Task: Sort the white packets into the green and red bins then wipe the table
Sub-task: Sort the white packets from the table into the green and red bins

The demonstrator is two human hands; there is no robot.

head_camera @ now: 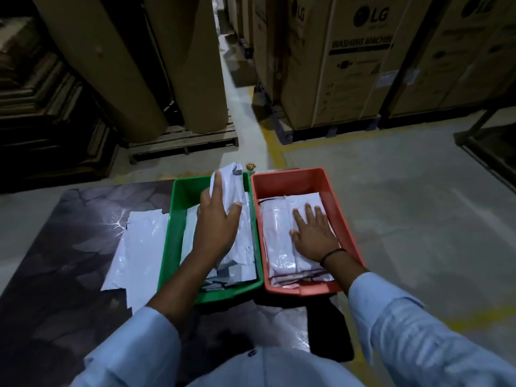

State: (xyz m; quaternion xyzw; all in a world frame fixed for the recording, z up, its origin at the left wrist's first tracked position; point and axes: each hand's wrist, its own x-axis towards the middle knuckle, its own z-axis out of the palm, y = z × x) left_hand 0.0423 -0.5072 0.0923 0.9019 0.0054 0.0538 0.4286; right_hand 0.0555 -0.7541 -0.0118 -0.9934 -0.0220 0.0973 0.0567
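1. Left hand (217,222) grips a glossy white packet (231,188), its far end tilted up, in the green bin (174,233).
2. Right hand (312,233), fingers flat, presses stacked packets (276,241) lying near-to-far in the red bin (287,182).
3. Crinkled loose packets (139,247) lie left, on the dark table (69,233).

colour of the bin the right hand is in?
Red bin, clearest in the head view; right hand lies flat on its white packets.
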